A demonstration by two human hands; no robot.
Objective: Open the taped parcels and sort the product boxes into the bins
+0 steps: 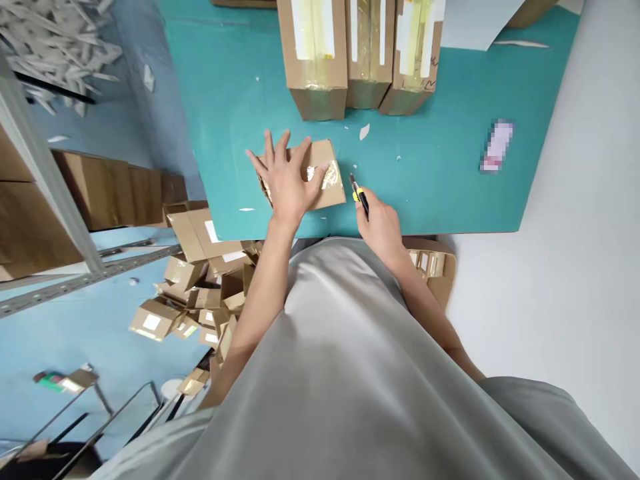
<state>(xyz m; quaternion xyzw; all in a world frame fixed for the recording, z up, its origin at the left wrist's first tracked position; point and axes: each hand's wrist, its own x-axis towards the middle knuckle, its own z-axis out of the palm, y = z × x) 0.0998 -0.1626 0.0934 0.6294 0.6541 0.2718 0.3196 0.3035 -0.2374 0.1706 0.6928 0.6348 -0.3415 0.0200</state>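
A small brown cardboard box [336,195] with shiny clear tape lies on the green table top. Across its left part rests my left hand [287,183], fingers spread out flat over the box. My right hand [381,227] is wrapped round a black and yellow utility knife [361,199]. The knife's tip points up and left, just right of the box and apart from it. Small white paper scraps, one of them a larger scrap [365,132], lie beyond the box.
Three taped cardboard boxes [320,100] stand side by side at the table's [450,193] far side. A pixelated pinkish item [497,147] lies at the right. Many cardboard boxes [193,233] are piled on the floor at left, near a metal shelf [50,167]. A white wall closes the right.
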